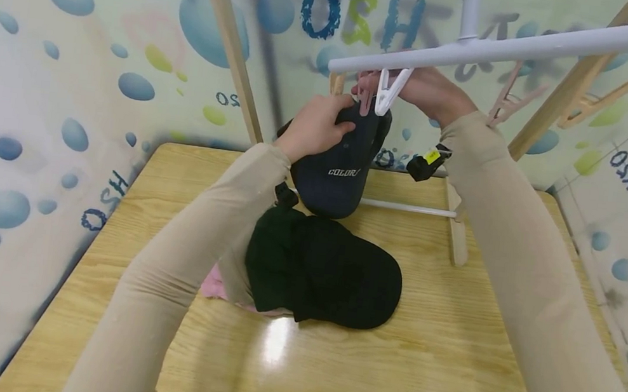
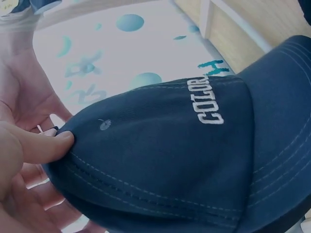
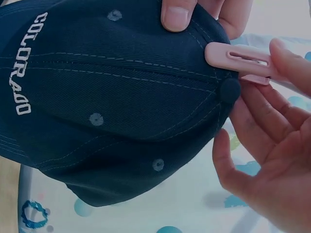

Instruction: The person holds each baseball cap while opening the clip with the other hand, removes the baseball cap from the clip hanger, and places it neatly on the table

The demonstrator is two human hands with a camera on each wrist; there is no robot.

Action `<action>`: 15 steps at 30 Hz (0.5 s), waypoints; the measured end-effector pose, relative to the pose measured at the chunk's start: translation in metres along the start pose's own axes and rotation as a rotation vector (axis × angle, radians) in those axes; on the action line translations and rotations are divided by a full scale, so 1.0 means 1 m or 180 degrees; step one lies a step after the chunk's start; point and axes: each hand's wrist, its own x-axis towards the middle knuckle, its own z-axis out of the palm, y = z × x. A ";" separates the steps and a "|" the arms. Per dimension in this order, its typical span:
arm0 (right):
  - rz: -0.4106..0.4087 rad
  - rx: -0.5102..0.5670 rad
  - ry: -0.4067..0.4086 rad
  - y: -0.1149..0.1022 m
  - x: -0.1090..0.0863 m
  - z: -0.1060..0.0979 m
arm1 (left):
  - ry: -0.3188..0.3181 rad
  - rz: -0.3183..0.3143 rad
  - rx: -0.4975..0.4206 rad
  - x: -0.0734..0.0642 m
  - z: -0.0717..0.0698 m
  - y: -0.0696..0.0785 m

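Observation:
A navy baseball cap (image 1: pixel 337 150) with white "COLORADO" lettering hangs brim down beneath the end of a white clip hanger (image 1: pixel 513 48). My left hand (image 1: pixel 318 126) pinches the crown close to its top button, thumb on the outer cloth. With thumb and fingers, my right hand (image 1: pixel 431 93) grips a pink clip (image 3: pixel 238 58). In the right wrist view the clip's tip overlaps the crown's edge beside the button (image 3: pixel 230 90). A white clip (image 1: pixel 390 95) hangs in front of the right hand and hides part of it.
On the wooden table (image 1: pixel 416 373) lies a black cap (image 1: pixel 340 275), with beige and pink cloth (image 1: pixel 214 284) under it. A wooden rack (image 1: pixel 232 47) with a white lower bar (image 1: pixel 405 207) stands behind. More clips, including an orange one (image 1: pixel 596 104), hang farther right on the hanger.

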 end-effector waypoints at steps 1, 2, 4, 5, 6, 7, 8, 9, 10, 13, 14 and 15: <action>-0.0048 0.0004 -0.0041 0.002 0.001 0.000 | 0.0011 -0.0001 0.0009 0.000 0.000 0.000; -0.0082 -0.0004 -0.0070 0.004 0.001 -0.001 | 0.0014 -0.0002 0.0028 -0.001 0.000 -0.001; -0.0188 0.0041 -0.0151 0.007 0.002 -0.001 | 0.0012 -0.0016 0.0048 -0.002 0.001 -0.002; -0.0243 0.0017 -0.0207 0.008 0.003 -0.002 | 0.0008 -0.0031 0.0049 -0.002 0.001 -0.003; -0.0285 -0.0009 -0.0217 0.009 0.003 -0.001 | 0.0007 -0.0045 0.0045 -0.003 0.001 -0.003; -0.0292 -0.0031 -0.0215 0.010 0.004 -0.001 | 0.0002 -0.0059 0.0033 -0.003 0.002 -0.004; -0.0284 -0.0017 -0.0171 0.010 0.005 -0.001 | -0.0002 -0.0070 0.0028 -0.003 0.002 -0.005; -0.0264 -0.0015 -0.0105 0.010 0.005 0.000 | 0.0001 -0.0078 0.0012 -0.003 0.002 -0.005; -0.0221 -0.0025 -0.0029 0.010 0.006 0.001 | 0.0008 -0.0084 0.0004 -0.003 0.002 -0.005; -0.0101 -0.0040 0.0172 0.010 0.006 0.003 | 0.0015 -0.0078 -0.0010 -0.003 0.003 -0.005; -0.0106 -0.0041 0.0216 0.010 0.006 0.003 | -0.0002 -0.0085 -0.0015 -0.004 0.003 -0.004; -0.0099 -0.0005 0.0251 0.010 0.006 0.003 | -0.0025 -0.0105 -0.0023 -0.004 0.003 -0.004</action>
